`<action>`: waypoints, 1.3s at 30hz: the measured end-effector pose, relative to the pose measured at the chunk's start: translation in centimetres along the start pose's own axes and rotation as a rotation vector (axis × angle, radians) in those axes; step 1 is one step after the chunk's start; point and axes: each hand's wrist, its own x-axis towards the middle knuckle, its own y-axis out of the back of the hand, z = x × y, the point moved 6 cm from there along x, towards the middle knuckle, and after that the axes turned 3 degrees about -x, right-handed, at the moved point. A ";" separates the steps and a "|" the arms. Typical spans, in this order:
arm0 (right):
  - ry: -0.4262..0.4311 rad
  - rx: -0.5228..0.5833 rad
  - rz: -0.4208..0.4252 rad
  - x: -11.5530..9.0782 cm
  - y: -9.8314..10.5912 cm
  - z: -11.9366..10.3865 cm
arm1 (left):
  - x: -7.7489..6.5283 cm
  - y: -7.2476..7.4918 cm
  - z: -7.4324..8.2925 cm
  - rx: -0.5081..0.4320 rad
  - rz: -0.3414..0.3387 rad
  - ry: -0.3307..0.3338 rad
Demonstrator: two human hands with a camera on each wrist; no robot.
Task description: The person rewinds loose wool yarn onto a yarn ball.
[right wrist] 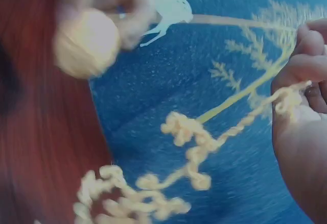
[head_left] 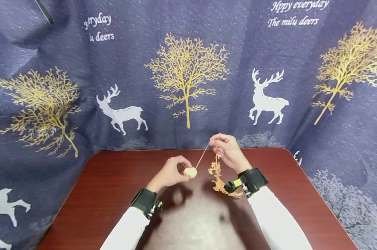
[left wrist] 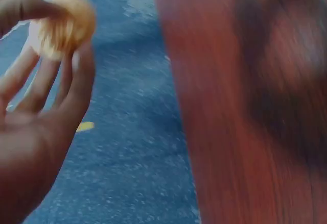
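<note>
A small ball of pale orange yarn (head_left: 190, 172) is pinched between the thumb and fingers of my left hand (head_left: 173, 171), above the table. In the left wrist view wound strands show on the yarn ball (left wrist: 65, 27). From the ball a taut strand (head_left: 203, 155) runs up to my right hand (head_left: 227, 150), whose thumb and forefinger pinch it. Beneath that hand dangles a curly, kinked length of the same yarn (head_left: 218, 175), its upper end at the curled fingers. The right wrist view shows the kinked yarn (right wrist: 196, 155) hanging in loops.
Under both hands is a reddish-brown table (head_left: 113, 187) with rounded far corners and a bright glare near its front. A dark blue curtain (head_left: 207, 21) printed with trees and white deer hangs behind it. Black straps with cameras sit on both wrists.
</note>
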 end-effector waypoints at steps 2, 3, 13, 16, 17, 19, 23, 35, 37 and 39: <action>-0.029 0.120 0.014 0.6 0.7 1.0 | -0.4 -0.6 1.2 -0.139 -0.118 0.000; -0.048 0.151 0.034 0.8 1.0 1.6 | -0.5 -0.7 1.8 -0.210 -0.158 -0.009; -0.171 -0.041 0.155 -0.7 1.8 7.4 | 2.8 2.5 6.6 -0.877 0.122 -0.164; -0.146 -0.256 0.182 -2.1 1.7 7.6 | 4.3 3.1 5.6 -0.958 0.319 -0.071; -0.118 -0.356 0.184 -2.5 1.6 7.4 | 4.7 3.3 5.1 -0.954 0.391 -0.031; -0.049 -0.586 0.173 -3.5 1.1 6.4 | 5.2 3.6 3.9 -0.837 0.529 0.037; 0.133 -0.930 0.097 -5.1 -0.3 3.5 | 5.8 3.8 1.8 -0.308 0.612 0.122; 0.140 -0.307 0.050 -3.7 -0.5 -2.8 | 1.0 -0.4 -1.3 0.216 0.048 0.023; 0.108 -0.164 0.053 -2.8 -0.4 -2.7 | -0.1 -0.7 -0.7 0.140 -0.012 0.022; 0.072 -0.062 0.060 -1.7 -0.2 -2.1 | -1.0 -1.0 0.2 0.031 -0.073 0.013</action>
